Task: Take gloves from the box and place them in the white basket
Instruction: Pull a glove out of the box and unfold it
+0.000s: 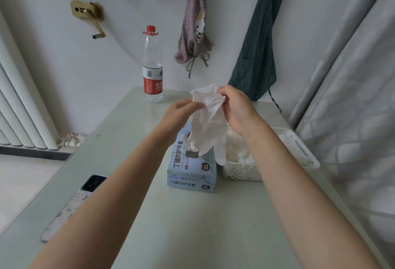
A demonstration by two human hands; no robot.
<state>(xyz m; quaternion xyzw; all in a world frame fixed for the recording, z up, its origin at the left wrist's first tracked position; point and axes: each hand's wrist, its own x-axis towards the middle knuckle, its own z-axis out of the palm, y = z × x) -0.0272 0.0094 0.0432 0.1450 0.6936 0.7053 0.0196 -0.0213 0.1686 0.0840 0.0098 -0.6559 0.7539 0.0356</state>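
A white glove (210, 123) hangs in the air above the pale blue glove box (192, 172), cuff up and fingers dangling down over the box's top slot. My left hand (179, 114) pinches the cuff's left side. My right hand (235, 108) grips the cuff's right side. To the right of the box stands the white basket (241, 172), with several white gloves (239, 151) piled inside. My right forearm hides part of the basket.
A water bottle (152, 65) with a red cap stands at the table's far side. A phone (72, 202) lies near the left edge of the pale table (192, 226). Aprons (258, 40) hang on the wall behind. A radiator (19, 102) is on the left.
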